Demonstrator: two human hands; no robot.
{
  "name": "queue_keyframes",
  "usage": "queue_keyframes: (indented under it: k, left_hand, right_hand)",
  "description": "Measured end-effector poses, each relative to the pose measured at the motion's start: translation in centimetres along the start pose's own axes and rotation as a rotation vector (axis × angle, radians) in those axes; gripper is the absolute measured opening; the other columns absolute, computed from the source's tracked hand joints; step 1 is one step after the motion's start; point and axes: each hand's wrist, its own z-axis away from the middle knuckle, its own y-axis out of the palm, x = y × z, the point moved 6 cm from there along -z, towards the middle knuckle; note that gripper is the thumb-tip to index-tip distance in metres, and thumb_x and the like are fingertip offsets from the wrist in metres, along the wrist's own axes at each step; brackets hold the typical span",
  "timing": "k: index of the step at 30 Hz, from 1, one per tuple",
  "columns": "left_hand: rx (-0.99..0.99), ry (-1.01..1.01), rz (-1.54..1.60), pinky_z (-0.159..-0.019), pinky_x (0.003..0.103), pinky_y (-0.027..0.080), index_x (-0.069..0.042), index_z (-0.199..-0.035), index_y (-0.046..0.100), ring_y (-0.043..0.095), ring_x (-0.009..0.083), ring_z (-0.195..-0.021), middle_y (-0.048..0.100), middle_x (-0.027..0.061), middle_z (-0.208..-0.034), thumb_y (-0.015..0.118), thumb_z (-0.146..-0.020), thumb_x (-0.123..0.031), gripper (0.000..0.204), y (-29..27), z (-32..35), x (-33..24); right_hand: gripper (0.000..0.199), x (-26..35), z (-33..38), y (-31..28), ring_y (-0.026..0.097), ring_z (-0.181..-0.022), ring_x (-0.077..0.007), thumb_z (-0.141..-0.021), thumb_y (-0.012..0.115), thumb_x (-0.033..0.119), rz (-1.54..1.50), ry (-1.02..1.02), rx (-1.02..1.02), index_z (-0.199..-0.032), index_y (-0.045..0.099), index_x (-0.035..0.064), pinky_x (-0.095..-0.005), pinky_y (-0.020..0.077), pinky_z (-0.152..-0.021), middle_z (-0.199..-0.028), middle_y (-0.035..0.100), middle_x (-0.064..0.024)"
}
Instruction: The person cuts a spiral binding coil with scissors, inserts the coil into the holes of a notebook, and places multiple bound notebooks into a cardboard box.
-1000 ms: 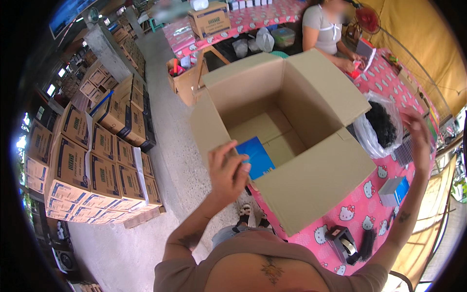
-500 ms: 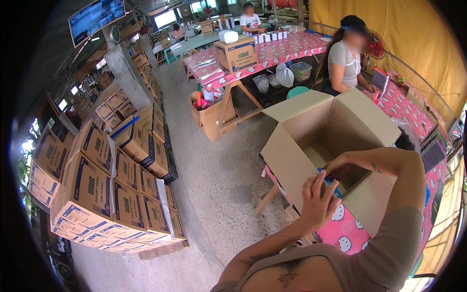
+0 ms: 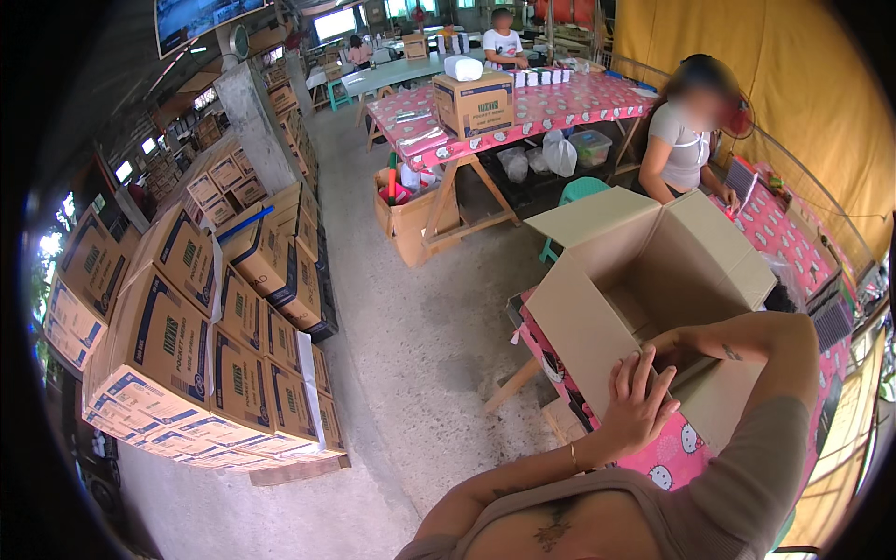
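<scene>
An open cardboard box (image 3: pixel 583 317) stands on a table with a pink patterned cover (image 3: pixel 665 457), its flaps folded outward. My left hand (image 3: pixel 639 408) lies against the box's near left edge, palm toward the cardboard, fingers stretched out and slightly apart. Bent over the near side, my right arm reaches into the box. The right hand (image 3: pixel 668 345) is just inside the near corner, close to my left fingertips; its fingers are hidden by the left hand and the cardboard, and whatever it may hold cannot be seen.
Stacked printed cartons (image 3: pixel 168 345) stand on a pallet at left. Ahead is another pink-covered table (image 3: pixel 551 107) bearing a carton (image 3: pixel 474 105). A co-worker (image 3: pixel 686 140) sits beyond the box at right, near a green stool (image 3: pixel 581 189). Further people work at the back.
The blue item that showed between my hands at the box edge is now out of sight. My left hand has shifted a little right and down, and the whole view has turned slightly.
</scene>
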Motion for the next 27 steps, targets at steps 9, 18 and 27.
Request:
queue_keyframes:
  k: [9, 18, 27]
  left_hand:
    - [-0.02, -0.003, 0.013, -0.107, 0.06, 0.024, -0.01, -0.138, 0.05, 0.028, 0.0456, -0.129, 0.023, 0.0288, -0.153, 0.047, -0.099, -0.041, 0.05, 0.5, 0.7, -0.4]
    - [-0.044, -0.006, 0.043, -0.107, 0.061, 0.024, -0.01, -0.139, 0.05, 0.028, 0.0459, -0.13, 0.024, 0.0285, -0.153, 0.048, -0.099, -0.041, 0.051, 0.4, 0.6, -0.4]
    - [-0.049, -0.001, 0.062, -0.106, 0.061, 0.024, -0.01, -0.141, 0.049, 0.028, 0.045, -0.13, 0.025, 0.028, -0.153, 0.05, -0.098, -0.043, 0.054, 0.1, 0.5, 0.0]
  right_hand:
    - [0.081, 0.2, -0.8, -0.3, 0.034, -0.142, -0.0297, -0.088, 0.069, 0.041, 0.038, 0.019, -0.004, -0.152, 0.031, 0.0083, -0.0475, 0.0323, -0.115, -0.157, 0.034, -0.0136]
    - [0.083, 0.8, -1.3, -0.2, 0.035, -0.142, -0.0298, -0.087, 0.07, 0.039, 0.086, 0.065, -0.003, -0.152, 0.03, 0.0084, -0.0477, 0.0319, -0.115, -0.156, 0.034, -0.0136]
    - [0.085, 2.0, -2.1, -0.4, 0.035, -0.141, -0.0299, -0.085, 0.072, 0.037, 0.117, 0.086, 0.012, -0.152, 0.028, 0.0086, -0.0478, 0.0315, -0.115, -0.156, 0.034, -0.0137]
